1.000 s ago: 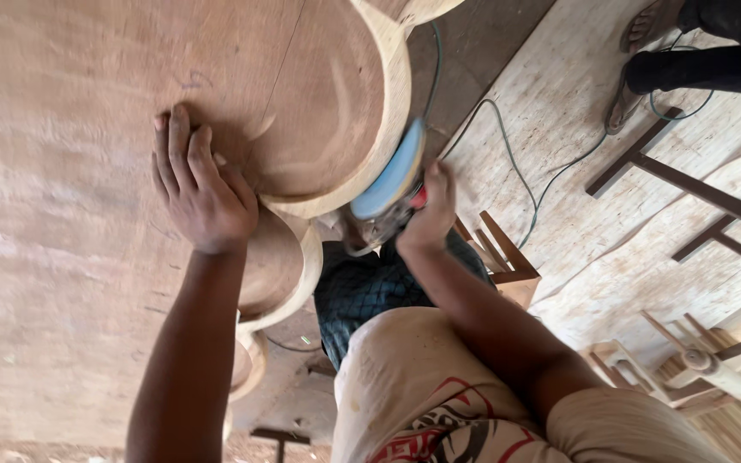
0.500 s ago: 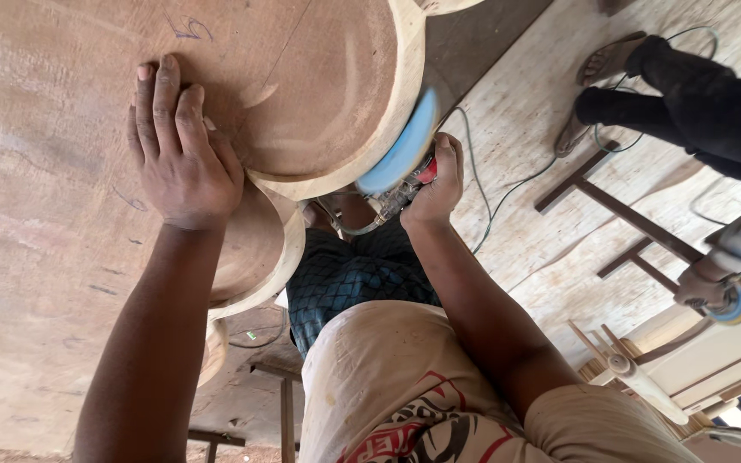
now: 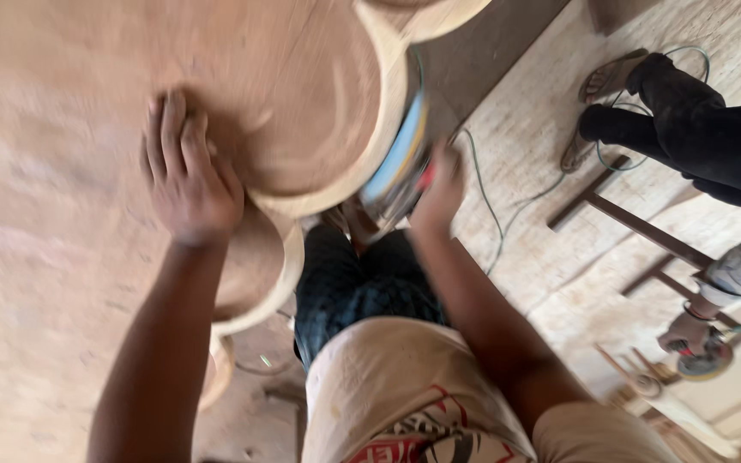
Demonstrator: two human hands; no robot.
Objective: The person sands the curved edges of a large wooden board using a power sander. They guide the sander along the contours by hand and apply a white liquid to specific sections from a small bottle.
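A large wooden panel (image 3: 53, 214) with rounded, scalloped lobes fills the left of the head view. My left hand (image 3: 189, 176) lies flat on the panel, fingers spread, beside the round lobe (image 3: 319, 111). My right hand (image 3: 439, 193) grips a power sander with a blue disc (image 3: 398, 154), pressed against the lobe's pale curved edge (image 3: 388, 111). The picture is blurred by motion. A lower lobe (image 3: 259, 266) sits under my left wrist.
A green cable (image 3: 490, 214) runs across the plywood floor (image 3: 542, 154). Another person's legs in dark trousers (image 3: 696, 129) stand at the upper right. A second person's hand holds a disc tool (image 3: 701, 356) at the right edge, near wooden frame pieces (image 3: 636, 227).
The view has shifted and blurred. My left hand stays on the panel. The sander has slid along the lobe's edge, and the other people show more fully at the right.
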